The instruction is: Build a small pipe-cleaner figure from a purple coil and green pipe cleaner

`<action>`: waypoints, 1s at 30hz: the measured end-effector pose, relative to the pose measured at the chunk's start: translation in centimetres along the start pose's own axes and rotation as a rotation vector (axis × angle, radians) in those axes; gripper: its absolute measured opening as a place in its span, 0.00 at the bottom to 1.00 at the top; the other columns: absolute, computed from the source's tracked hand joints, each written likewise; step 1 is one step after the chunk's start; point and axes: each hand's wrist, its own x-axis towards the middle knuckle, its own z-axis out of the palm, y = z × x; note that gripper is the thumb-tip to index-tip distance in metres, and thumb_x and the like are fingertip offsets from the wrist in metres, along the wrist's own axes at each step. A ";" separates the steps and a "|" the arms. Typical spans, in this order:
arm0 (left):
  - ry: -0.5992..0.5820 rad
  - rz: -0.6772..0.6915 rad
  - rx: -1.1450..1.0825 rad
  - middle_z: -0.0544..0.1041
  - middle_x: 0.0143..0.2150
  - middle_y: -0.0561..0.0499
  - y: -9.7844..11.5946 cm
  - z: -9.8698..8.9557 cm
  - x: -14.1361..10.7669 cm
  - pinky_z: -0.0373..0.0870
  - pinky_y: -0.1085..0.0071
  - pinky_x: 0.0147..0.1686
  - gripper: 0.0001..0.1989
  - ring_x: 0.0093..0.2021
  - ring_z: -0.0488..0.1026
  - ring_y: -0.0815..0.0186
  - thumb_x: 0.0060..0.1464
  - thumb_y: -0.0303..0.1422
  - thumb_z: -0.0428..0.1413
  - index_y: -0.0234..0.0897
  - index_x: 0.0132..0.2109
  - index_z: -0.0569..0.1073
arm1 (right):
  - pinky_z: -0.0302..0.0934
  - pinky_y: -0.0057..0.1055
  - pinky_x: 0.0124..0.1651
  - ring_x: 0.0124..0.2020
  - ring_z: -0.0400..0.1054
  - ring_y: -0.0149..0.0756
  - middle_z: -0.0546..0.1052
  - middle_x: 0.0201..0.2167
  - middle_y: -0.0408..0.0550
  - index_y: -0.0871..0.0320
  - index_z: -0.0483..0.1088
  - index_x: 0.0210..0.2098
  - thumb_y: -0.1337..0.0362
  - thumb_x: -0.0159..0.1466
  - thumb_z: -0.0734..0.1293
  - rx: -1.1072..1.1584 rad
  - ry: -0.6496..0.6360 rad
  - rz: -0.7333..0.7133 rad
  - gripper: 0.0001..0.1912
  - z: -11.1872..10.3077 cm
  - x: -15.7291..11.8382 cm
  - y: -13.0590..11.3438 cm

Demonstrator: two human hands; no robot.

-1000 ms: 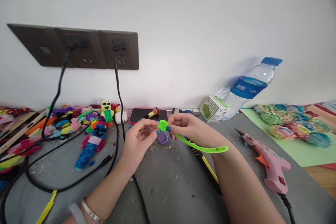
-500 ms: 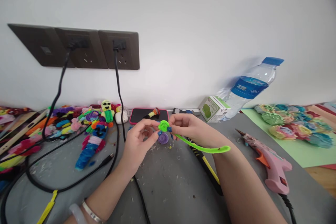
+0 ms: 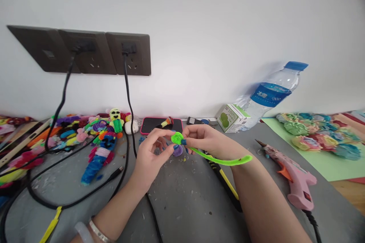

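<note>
A bright green fuzzy stem [image 3: 221,160] has one end wound into a small flat coil [image 3: 177,138]. My left hand [image 3: 154,151] pinches the coil's left side between thumb and forefinger. From the right, my right hand [image 3: 202,139] grips the coil where the straight tail leaves it, and the tail runs back over my right wrist. Just below the coil, a purple coiled disc [image 3: 178,150] lies on the grey table, partly behind my left thumb.
Behind my hands lie a pink-edged phone [image 3: 148,125] and a juice carton [image 3: 230,118]. A bottle [image 3: 268,97] leans on the wall. At right is a pink glue gun [image 3: 296,176]; at left, black cables [image 3: 71,205] and colourful fuzzy figures [image 3: 99,159].
The green coil has shifted slightly left and down in my fingers, and its tail tip reaches a little further right. Both hands keep their hold.
</note>
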 end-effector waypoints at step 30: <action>0.019 -0.055 -0.001 0.75 0.33 0.51 -0.2 0.0 0.0 0.67 0.72 0.31 0.09 0.32 0.69 0.66 0.52 0.29 0.59 0.39 0.42 0.76 | 0.57 0.26 0.30 0.25 0.63 0.28 0.72 0.24 0.41 0.58 0.69 0.29 0.60 0.57 0.72 0.029 0.000 -0.021 0.10 0.1 0.0 0.1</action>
